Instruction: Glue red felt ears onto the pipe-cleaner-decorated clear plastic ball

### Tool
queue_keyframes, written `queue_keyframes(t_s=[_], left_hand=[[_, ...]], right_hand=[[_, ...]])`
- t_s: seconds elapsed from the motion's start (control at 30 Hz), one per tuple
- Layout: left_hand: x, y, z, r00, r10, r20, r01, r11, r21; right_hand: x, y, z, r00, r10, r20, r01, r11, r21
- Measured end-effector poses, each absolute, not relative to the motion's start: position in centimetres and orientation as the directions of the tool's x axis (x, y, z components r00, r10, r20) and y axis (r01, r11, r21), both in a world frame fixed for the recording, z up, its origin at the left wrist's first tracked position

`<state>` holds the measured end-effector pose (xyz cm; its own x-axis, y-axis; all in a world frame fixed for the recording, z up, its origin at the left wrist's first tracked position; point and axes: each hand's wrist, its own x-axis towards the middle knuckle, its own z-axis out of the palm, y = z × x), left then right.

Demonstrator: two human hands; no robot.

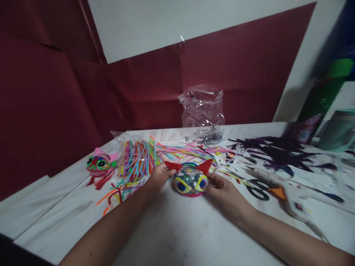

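Note:
A round craft head with red pointed ears, yellow-rimmed eyes and a pink lower edge sits on the white table in the middle of the head view. My left hand grips its left side near the left red ear, fingers closed on it. Its right side is held by my right hand, fingers curled against it. Just behind the head lies a spread of colourful pipe cleaners.
A finished pink-eared craft head stands at the left. Black scissors and a white glue gun with an orange tip lie right of my hand. Dark purple scraps and a crumpled clear plastic bag sit further back.

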<state>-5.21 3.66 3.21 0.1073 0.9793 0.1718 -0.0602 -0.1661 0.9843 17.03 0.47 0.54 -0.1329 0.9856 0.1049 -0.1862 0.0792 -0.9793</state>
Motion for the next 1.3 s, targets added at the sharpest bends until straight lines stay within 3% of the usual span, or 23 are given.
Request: queue_keyframes(t_s=[0.2, 1.3], left_hand=[[-5.4, 3.6, 3.0, 0.154, 0.966, 0.206, -0.085, -0.195, 0.977], [-5.1, 4.1, 3.0, 0.147, 0.958, 0.246, 0.046, -0.255, 0.966]], right_hand=[[17.0, 0.6, 0.9, -0.236, 0.971, 0.048, -0.315, -0.029, -0.949], [16.8, 0.2, 1.7, -0.233, 0.97, 0.063, -0.348, -0.023, -0.937]])
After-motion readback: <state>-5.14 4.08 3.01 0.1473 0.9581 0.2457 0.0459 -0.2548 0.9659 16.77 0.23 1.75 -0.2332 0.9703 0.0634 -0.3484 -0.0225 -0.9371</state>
